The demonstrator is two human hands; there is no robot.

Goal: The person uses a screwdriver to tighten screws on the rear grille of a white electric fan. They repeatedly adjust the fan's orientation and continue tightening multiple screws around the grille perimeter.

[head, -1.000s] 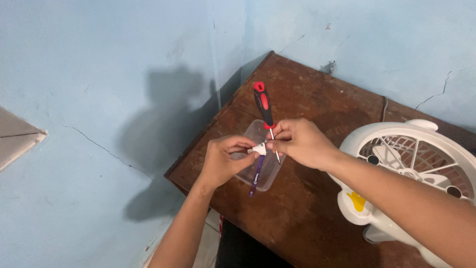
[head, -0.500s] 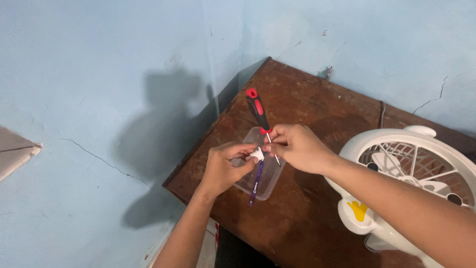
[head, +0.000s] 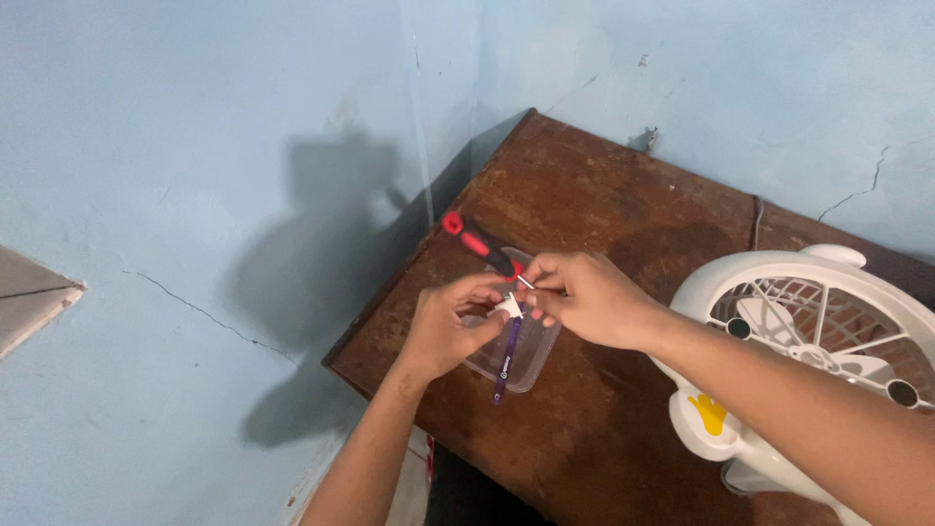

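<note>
At centre frame, a small white part (head: pixel 505 308) is pinched in the fingers of the left hand (head: pixel 450 324). Just right of it, a red-and-black screwdriver (head: pixel 480 244) is gripped by the closed right hand (head: pixel 584 299), tip at the part. Beneath both, a clear plastic container (head: pixel 526 353) and a purple pen (head: pixel 505 358) are seen on the brown tabletop (head: pixel 594 195). A white fan (head: pixel 808 341) is shown at lower right.

Yellow label (head: pixel 710 413) on the white fan's base (head: pixel 726 438), lower right.
</note>
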